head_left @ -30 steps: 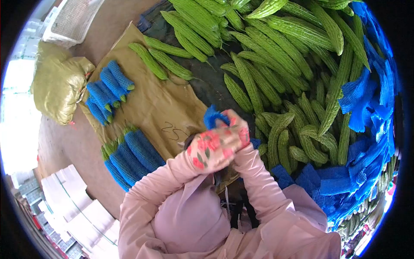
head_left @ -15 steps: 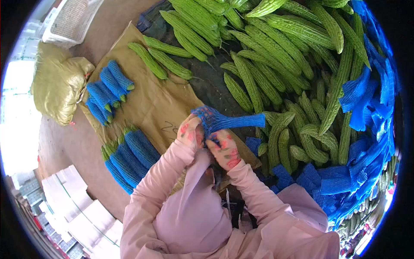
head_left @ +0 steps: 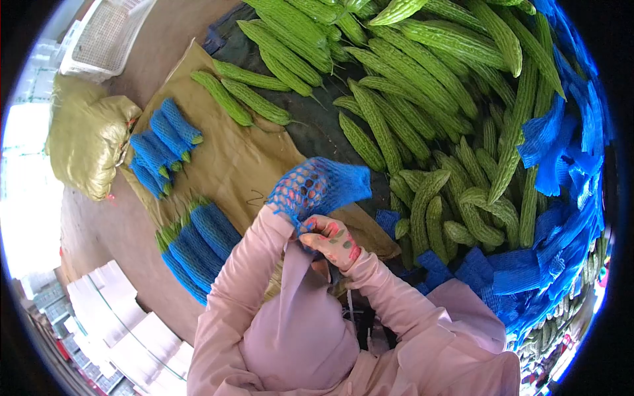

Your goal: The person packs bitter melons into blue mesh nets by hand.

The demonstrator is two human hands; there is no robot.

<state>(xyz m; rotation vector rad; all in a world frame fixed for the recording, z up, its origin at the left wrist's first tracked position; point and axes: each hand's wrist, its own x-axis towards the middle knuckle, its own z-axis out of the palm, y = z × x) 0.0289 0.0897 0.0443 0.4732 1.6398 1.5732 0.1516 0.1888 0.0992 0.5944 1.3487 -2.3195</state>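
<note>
My left hand (head_left: 305,187) is inside a blue foam net sleeve (head_left: 350,180), pushed in up to about the wrist. The mesh is stretched wide over it, and glove shows through the holes; the fingers look spread. The sleeve's narrower far end points to the right. My right hand (head_left: 333,241), in a patterned glove, pinches the sleeve's near edge close to my left wrist. Below both hands lies brown sheeting (head_left: 264,155). Several bitter melons in blue sleeves (head_left: 214,228) lie to the left of my left forearm, with another sleeved group (head_left: 162,138) farther up.
A large pile of bare bitter melons (head_left: 422,79) fills the upper right. Three loose bitter melons (head_left: 254,99) lie on the sheeting's upper edge. Blue net sleeves (head_left: 522,270) are heaped at right. A stuffed yellowish sack (head_left: 89,138), white crate (head_left: 105,36) and white boxes (head_left: 122,310) stand left.
My left hand has gone deeper into the blue net sleeve, which now spreads over it to the wrist. My right hand has shifted down and left along the sleeve's edge.
</note>
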